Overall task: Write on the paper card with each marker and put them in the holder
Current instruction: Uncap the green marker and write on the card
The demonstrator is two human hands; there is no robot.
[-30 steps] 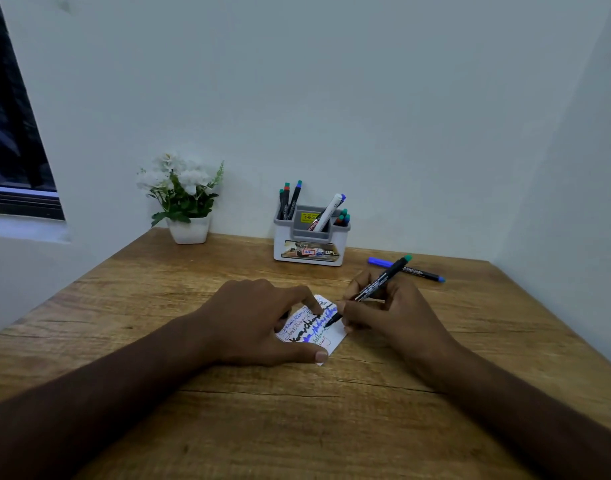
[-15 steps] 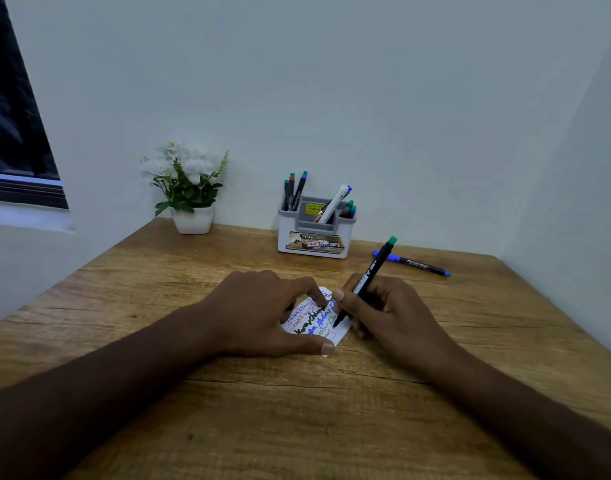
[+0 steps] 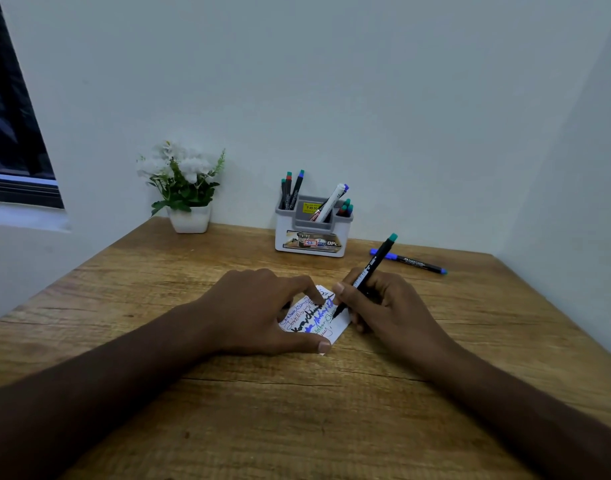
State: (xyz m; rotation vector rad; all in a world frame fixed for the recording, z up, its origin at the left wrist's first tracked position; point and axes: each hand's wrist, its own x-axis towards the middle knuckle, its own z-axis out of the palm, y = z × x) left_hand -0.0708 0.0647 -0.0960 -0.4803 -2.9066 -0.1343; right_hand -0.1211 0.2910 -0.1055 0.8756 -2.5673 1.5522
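Green-capped marker gripped by right hand writes on card pinned by left hand; most markers fill holder, blue marker beyond right hand remains.

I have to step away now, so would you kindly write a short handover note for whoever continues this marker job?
Left hand: pins the card flat on the table.
Right hand: grips the green-capped marker, tip on the card.
Holder at the back wall already has several markers in it. Blue marker lies on the table to its right.
Done: card bears lines in several colours.
Left: finish this line, put the marker in the holder, then write with the blue marker and put it in the holder.
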